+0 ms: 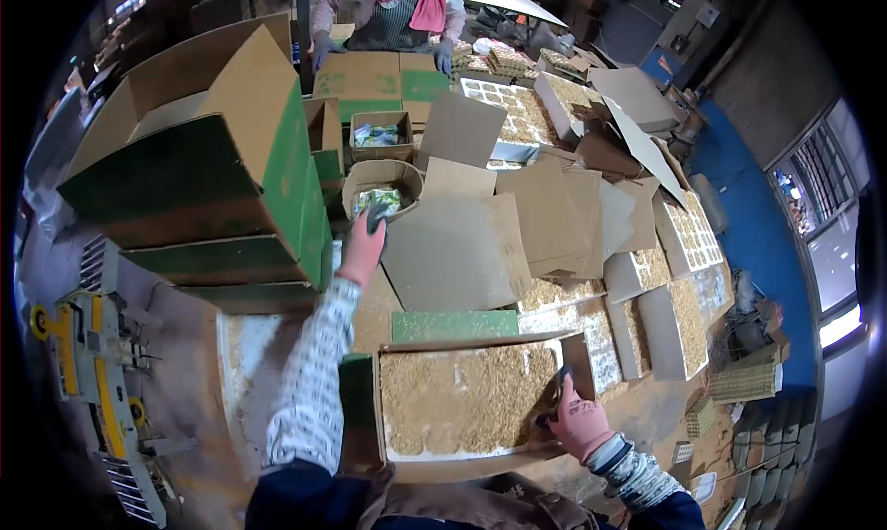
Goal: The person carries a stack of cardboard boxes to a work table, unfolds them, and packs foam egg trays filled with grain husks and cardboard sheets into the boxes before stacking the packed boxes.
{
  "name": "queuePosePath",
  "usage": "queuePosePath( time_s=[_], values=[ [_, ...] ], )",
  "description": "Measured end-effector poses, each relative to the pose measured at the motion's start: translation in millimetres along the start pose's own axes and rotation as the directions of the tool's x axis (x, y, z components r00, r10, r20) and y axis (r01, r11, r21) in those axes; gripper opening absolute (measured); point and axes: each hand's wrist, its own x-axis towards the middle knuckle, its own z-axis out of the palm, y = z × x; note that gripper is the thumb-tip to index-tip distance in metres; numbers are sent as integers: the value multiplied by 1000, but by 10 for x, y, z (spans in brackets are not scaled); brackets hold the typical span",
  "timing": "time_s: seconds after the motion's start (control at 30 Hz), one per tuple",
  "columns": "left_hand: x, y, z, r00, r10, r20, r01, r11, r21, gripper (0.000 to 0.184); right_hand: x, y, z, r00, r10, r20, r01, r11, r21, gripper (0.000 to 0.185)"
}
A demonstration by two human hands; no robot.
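Observation:
My left hand (363, 248), in a pink glove with dark fingertips, reaches forward to the near rim of a rounded cardboard container (358, 181). Its fingers point toward green and white packets (377, 200) inside; nothing shows between them. My right hand (584, 421), gloved alike, grips the right side of an open cardboard box (577, 354) in front of me, with fingertips over the inside edge. Within that box lies a white foam tray (420, 456) covered by brown, sawdust-like material (467, 396). My right palm hides part of the box wall.
Large green and brown cartons (176, 174) stand at left, above a yellow-and-grey machine (88, 373). Loose cardboard sheets (453, 253) cover the middle. Filled foam trays (684, 317) stand at right. Across the table, a gloved person (388, 22) touches another carton (356, 75).

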Motion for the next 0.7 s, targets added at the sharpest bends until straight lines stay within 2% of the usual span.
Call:
queuePosePath(
  time_s=[0.03,0.07,0.1,0.13,0.17,0.2,0.23,0.27,0.33,0.37,0.4,0.47,0.5,0.53,0.6,0.63,0.67,0.7],
  values=[
    [314,-324,171,999,50,-4,-47,965,259,36,73,-55,-93,995,22,102,-15,998,-69,83],
    [542,-264,180,990,6,143,-53,943,328,36,184,-104,-168,979,50,197,-23,991,-135,80],
    [792,-485,306,981,-73,181,-15,896,444,36,269,-145,-153,990,-25,136,62,957,-282,75],
    [1003,-814,458,966,-153,210,13,835,550,36,377,-128,-9,986,-58,158,104,948,-301,74],
    [1175,-1089,535,931,-236,277,24,799,600,39,438,-89,73,982,-80,171,123,957,-261,73],
    [1282,-1079,564,886,-322,333,32,760,649,42,548,-147,-80,977,-106,185,147,964,-224,72],
    [1392,-1088,582,800,-415,434,-41,684,729,44,657,-144,-325,901,-80,427,143,983,-119,72],
    [1441,-946,570,727,-516,454,-48,621,782,50,784,-64,-435,839,-112,533,146,989,-22,70],
    [1493,-952,623,690,-599,406,-28,539,842,61,1025,73,-700,716,-378,587,364,920,147,64],
    [1473,-1267,781,784,-533,319,-51,456,889,68,1152,43,-943,709,-503,494,346,859,378,60],
    [1457,-1328,814,801,-509,316,-69,446,892,67,1318,8,-1163,704,-603,375,321,741,590,56],
    [1382,-1359,832,830,-461,314,-108,420,901,64,1705,-71,-1337,851,-483,206,168,623,764,53],
    [1338,-1730,861,897,-316,310,-102,535,839,54,1995,-152,-1297,911,-393,127,135,574,808,60],
    [1373,-1708,828,888,-378,262,-4,563,827,47,2294,-216,-1085,955,-292,58,106,516,850,68],
    [1261,-1586,743,923,-343,176,75,607,791,43,2861,-208,-465,980,-181,-82,198,849,491,88],
    [1204,-1467,718,946,-300,123,89,605,791,42,3139,-235,-158,979,-190,-78,205,892,403,96],
    [1175,-1357,671,933,-340,119,127,620,775,37,3282,-318,34,978,-199,-68,210,927,309,103],
    [1128,-1252,636,933,-347,93,159,633,758,34,3256,-511,-29,990,-129,-55,139,958,252,93]
  ],
)
